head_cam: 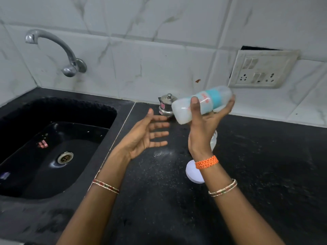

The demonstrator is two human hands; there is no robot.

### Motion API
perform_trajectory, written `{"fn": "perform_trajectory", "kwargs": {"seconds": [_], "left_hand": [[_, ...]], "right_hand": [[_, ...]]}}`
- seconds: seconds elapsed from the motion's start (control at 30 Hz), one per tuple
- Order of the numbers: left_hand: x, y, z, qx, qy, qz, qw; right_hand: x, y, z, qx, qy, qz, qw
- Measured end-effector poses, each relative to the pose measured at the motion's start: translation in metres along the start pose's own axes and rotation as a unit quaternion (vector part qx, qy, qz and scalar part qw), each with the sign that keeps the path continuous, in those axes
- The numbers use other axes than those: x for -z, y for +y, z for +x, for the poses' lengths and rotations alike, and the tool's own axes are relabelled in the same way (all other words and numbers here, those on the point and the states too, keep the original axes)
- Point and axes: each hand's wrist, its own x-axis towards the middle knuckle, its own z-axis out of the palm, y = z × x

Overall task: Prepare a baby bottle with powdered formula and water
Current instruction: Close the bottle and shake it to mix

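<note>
My right hand [206, 124] grips a translucent baby bottle [184, 111] with a teal band and red print. The bottle lies tilted almost sideways above the counter, its wide end toward the left, with milky white liquid inside. My left hand [146, 137] hovers open, palm up, fingers spread, just left of the bottle and not touching it. A white round lid [192, 173] lies on the counter under my right wrist. A clear object [213, 141] sits partly hidden behind my right forearm.
A small steel lidded pot [166, 105] stands at the wall behind the bottle. A black sink [53, 147] with a drain fills the left; a steel tap [53, 48] juts from the tiled wall. White powder specks dot the black counter [265, 165]. A socket panel [261, 69] sits at the right.
</note>
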Motion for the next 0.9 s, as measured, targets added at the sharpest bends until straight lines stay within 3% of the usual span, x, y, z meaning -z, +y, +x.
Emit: {"fn": "perform_trajectory", "kwargs": {"seconds": [0.07, 0.17, 0.27, 0.33, 0.43, 0.5, 0.57, 0.6, 0.7, 0.73, 0.83, 0.9], "left_hand": [[-0.002, 0.000, -0.006, 0.038, -0.066, -0.036, 0.996], [-0.004, -0.001, -0.010, 0.025, -0.073, -0.101, 0.992], [-0.002, -0.001, -0.008, -0.032, -0.057, -0.149, 0.987], [-0.002, 0.000, -0.005, -0.071, -0.041, -0.115, 0.990], [-0.004, 0.005, -0.004, -0.117, -0.035, -0.062, 0.991], [-0.005, 0.011, -0.006, -0.147, -0.015, -0.061, 0.987], [-0.002, 0.014, -0.006, -0.180, 0.056, -0.068, 0.980], [0.001, 0.013, -0.004, -0.186, 0.097, -0.069, 0.975], [0.007, 0.007, 0.001, -0.164, 0.157, -0.039, 0.973], [0.008, 0.005, 0.002, -0.154, 0.160, -0.031, 0.975], [0.008, 0.000, 0.001, -0.129, 0.159, -0.036, 0.978], [0.007, -0.003, 0.002, -0.117, 0.151, -0.047, 0.980]], "right_hand": [[-0.003, 0.001, -0.004, 0.011, -0.052, -0.034, 0.998], [0.005, -0.001, -0.006, 0.008, -0.161, -0.079, 0.984], [0.009, -0.007, 0.009, -0.042, -0.170, -0.085, 0.981], [0.009, -0.003, 0.011, -0.064, -0.174, -0.109, 0.977], [0.007, 0.000, 0.010, -0.094, -0.112, -0.052, 0.988], [0.003, 0.000, 0.017, -0.149, 0.003, 0.087, 0.985], [0.005, 0.006, 0.017, -0.183, 0.097, 0.198, 0.958], [0.005, 0.006, 0.012, -0.195, 0.086, 0.201, 0.956], [0.007, -0.001, -0.007, -0.204, -0.059, 0.100, 0.972], [0.008, -0.001, -0.006, -0.187, -0.058, 0.099, 0.976], [0.007, -0.005, 0.010, -0.115, 0.095, 0.154, 0.977], [0.010, -0.005, 0.015, -0.081, 0.067, 0.107, 0.989]]}}
